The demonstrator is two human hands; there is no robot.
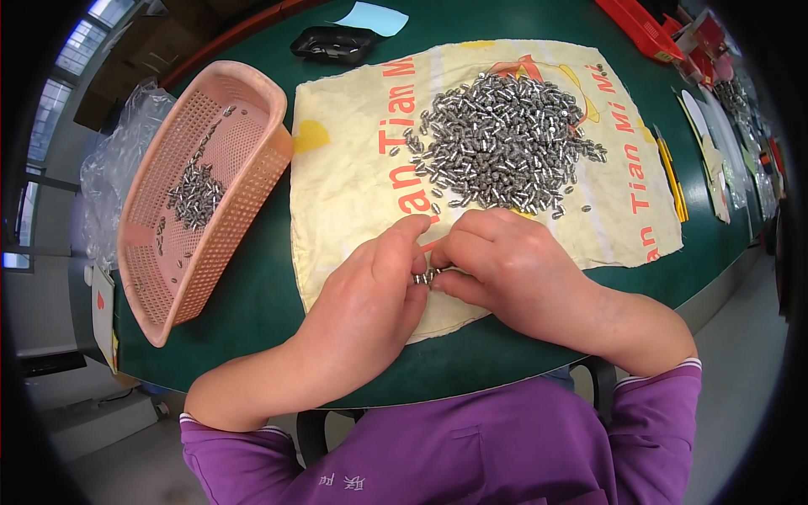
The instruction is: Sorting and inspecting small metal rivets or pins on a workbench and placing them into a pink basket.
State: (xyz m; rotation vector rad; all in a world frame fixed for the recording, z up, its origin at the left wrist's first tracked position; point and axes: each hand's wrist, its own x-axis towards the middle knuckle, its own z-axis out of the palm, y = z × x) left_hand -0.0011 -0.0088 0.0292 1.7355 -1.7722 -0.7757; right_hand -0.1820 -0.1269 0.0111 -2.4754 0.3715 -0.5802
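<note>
Near the front edge of a pale yellow cloth [345, 198], my two hands meet with the fingers curled in. My left hand [366, 286] is closed around a few small metal parts [425, 276], which show between the fingertips. From the other side, my right hand [509, 265] pinches at the same parts with thumb and forefinger. The fingers partly hide how many pieces are there. Just beyond the hands lies a large heap of small shiny metal parts [505, 139], short and rounded, with stray ones around its edge.
To the left, a pink perforated plastic basket [244, 206] holds more metal parts. Clear plastic wrap [126, 160] lies behind it. A black tray [335, 44] and a light blue sheet [373, 17] sit at the back. Yellow-handled tool [671, 177] and red bin [640, 29] are right.
</note>
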